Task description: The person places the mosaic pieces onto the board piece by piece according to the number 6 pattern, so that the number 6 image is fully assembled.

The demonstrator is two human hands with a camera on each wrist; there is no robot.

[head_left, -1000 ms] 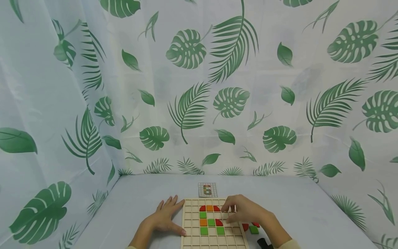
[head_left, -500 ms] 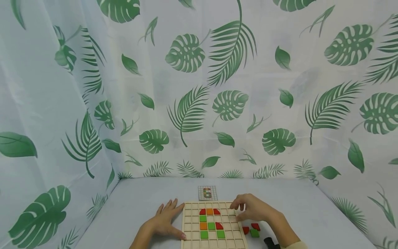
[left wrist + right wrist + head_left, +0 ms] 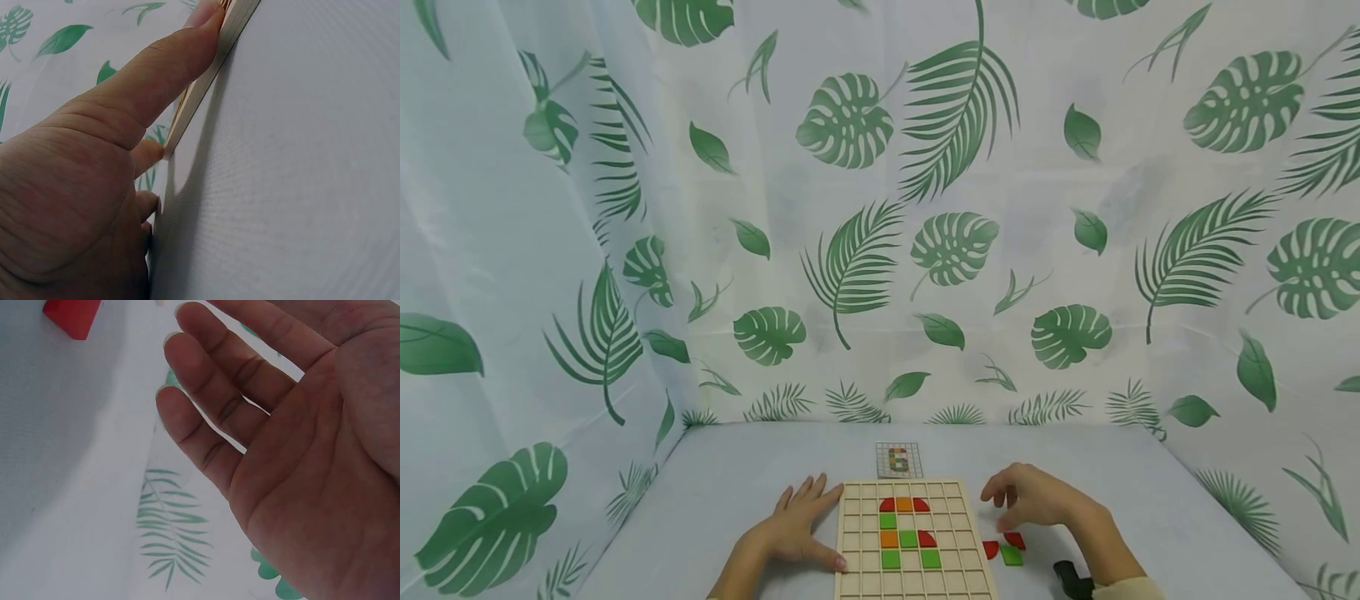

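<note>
A wooden grid board (image 3: 865,575) lies on the table, with red, orange and green tiles set in its squares. My left hand (image 3: 797,527) rests at the board's left edge, fingers spread, thumb and index finger touching the side. In the left wrist view the thumb (image 3: 156,81) presses on the board's edge (image 3: 203,84). My right hand (image 3: 1037,496) hovers just right of the board, fingers loosely bent and holding nothing. Below it lie two red quarter-round tiles (image 3: 991,549) and a green square tile (image 3: 1012,556). One red tile (image 3: 74,317) also shows in the right wrist view.
A small card (image 3: 898,460) printed with a coloured figure on a grid lies behind the board. A black object (image 3: 1072,581) sits by the right wrist. Leaf-patterned cloth (image 3: 880,250) hangs behind and at the sides of the table.
My right hand has moved right, from over the board to beside the loose tiles. The left hand stays at the board's edge, and the tiles on the board look the same.
</note>
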